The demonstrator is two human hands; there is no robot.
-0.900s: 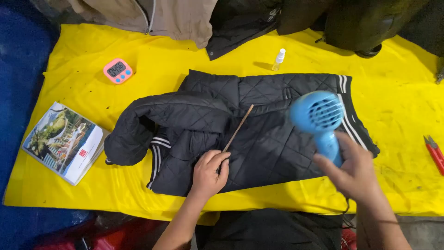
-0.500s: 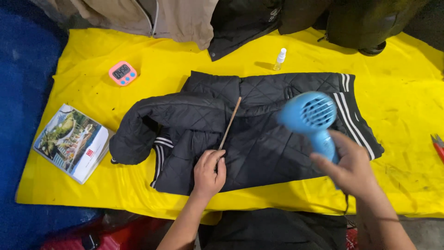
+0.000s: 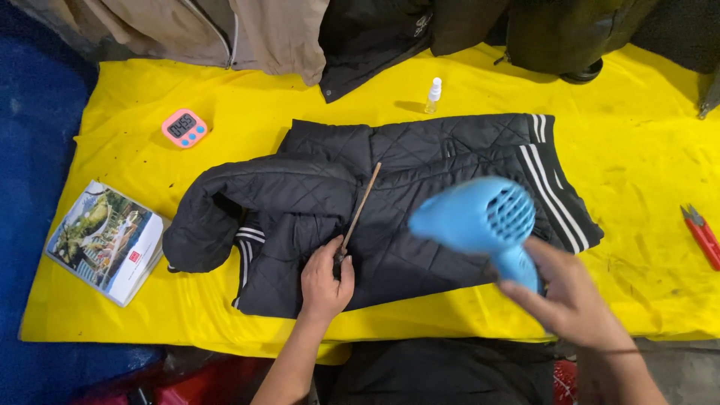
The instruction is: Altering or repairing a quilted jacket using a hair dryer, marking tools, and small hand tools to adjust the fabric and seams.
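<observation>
A black quilted jacket [image 3: 420, 217] lies spread flat across a yellow cloth [image 3: 225, 127] covering the work surface, its white-striped hem to the right and one sleeve folded over toward the left. The left hand [image 3: 325, 283] rests on the jacket's lower edge, fingers closed around the near end of a thin wooden stick [image 3: 360, 211] that slants up across the quilting. The right hand [image 3: 577, 300] is clamped on the handle of a blue hair dryer [image 3: 484, 217], held above the jacket's right half; the dryer is blurred, so its exact tilt is hard to judge. On the cloth sit a pink digital timer [image 3: 184, 127] to the upper left, a small white spray bottle [image 3: 433, 94] just beyond the jacket's collar, a glossy booklet [image 3: 105, 240] at the left edge, and red-handled snips [image 3: 701, 235] at far right. Other garments [image 3: 247, 34] hang over the cloth's far side
</observation>
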